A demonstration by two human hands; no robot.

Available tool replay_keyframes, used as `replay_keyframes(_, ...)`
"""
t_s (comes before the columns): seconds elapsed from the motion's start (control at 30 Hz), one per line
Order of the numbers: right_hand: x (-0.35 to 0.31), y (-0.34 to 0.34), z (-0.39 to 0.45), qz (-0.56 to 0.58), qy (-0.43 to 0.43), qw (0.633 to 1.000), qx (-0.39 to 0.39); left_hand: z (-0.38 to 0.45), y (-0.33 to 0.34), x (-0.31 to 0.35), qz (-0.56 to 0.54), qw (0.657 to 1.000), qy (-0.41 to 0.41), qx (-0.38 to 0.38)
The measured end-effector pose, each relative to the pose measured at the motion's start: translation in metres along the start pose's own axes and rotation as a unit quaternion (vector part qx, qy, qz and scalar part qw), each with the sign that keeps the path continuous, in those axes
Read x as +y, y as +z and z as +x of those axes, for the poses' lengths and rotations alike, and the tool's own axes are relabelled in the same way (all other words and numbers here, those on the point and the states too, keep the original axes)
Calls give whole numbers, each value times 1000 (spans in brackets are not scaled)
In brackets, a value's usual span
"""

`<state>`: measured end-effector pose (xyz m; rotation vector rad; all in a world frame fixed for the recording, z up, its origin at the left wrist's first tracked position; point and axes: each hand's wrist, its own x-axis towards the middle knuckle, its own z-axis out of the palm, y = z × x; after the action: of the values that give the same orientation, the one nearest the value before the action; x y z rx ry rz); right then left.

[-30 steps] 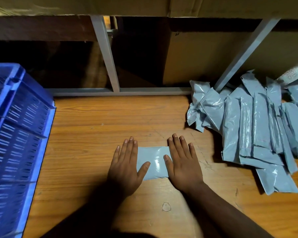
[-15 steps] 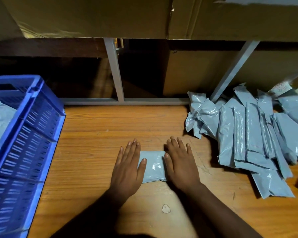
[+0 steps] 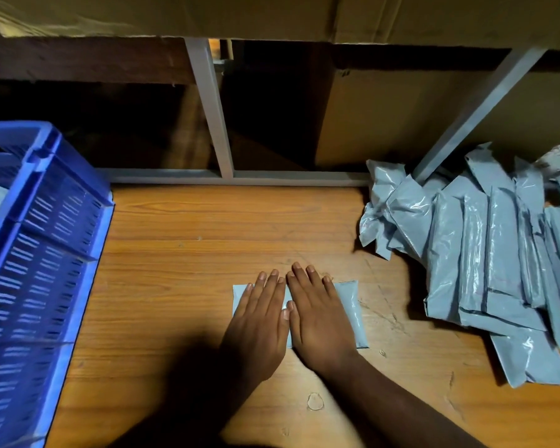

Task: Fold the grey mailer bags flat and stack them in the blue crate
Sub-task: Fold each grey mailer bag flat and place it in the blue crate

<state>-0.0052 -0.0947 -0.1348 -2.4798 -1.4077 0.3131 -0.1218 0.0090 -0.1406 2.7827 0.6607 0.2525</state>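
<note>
Lying flat on the wooden table (image 3: 181, 253), near its front edge and a little right of centre, is 1 folded grey mailer bag (image 3: 349, 312), with both palms spread over it. The left hand (image 3: 259, 324) covers the bag's left part, fingers straight and together, leaving only a strip of grey at the left edge and corner. The right hand (image 3: 320, 321) lies just beside it, thumbs touching or nearly so, its fingers also straight and flat, pressing down rather than curling round anything; the bag's right edge shows past the little finger.

Well apart to the right, a loose pile of grey mailer bags (image 3: 485, 260) lies heaped against a slanted grey metal strut (image 3: 476, 114), most of them long and narrow, overlapping one another. At the left edge of the table stands the blue crate (image 3: 42, 253), its slotted wall facing the hands; something pale grey shows inside at the far left, too cropped to identify. Cardboard (image 3: 385, 124) stands behind the metal frame at the table's back.
</note>
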Motion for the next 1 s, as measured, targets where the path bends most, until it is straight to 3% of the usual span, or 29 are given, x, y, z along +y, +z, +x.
replay_keyframes(0.27,6,-2,0,6,-5,1000,-15,-2,-4,-3,3,1000,-16,-17)
replay_keyframes(0.37,22,-9,-14,-24,43,999,-11,-9,-7,-19,18,998,-56,-19)
replay_keyframes(0.5,27,-15,-19,-25,51,998,-20,-15,-8,-29,25,998,-44,-31)
replay_keyframes(0.57,29,-16,-20,21,34,999,-21,-14,-10,-35,-8,999,-40,-19)
replay_keyframes(0.67,51,-35,-15,179,36,983,-27,-6,-19,-53,-67,997,-44,-11)
replay_keyframes(0.7,59,-43,-10,186,28,982,-36,-2,-24,-59,-78,996,-45,-19)
replay_keyframes(0.8,63,-67,12,55,-42,996,-57,21,-47,-69,-112,990,-50,-77)
replay_keyframes(0.87,56,-80,29,0,-51,992,-112,38,-63,-65,-123,981,-59,-138)
replay_keyframes(1.0,42,-97,42,64,-28,983,-172,47,-82,-67,-145,972,-85,-162)
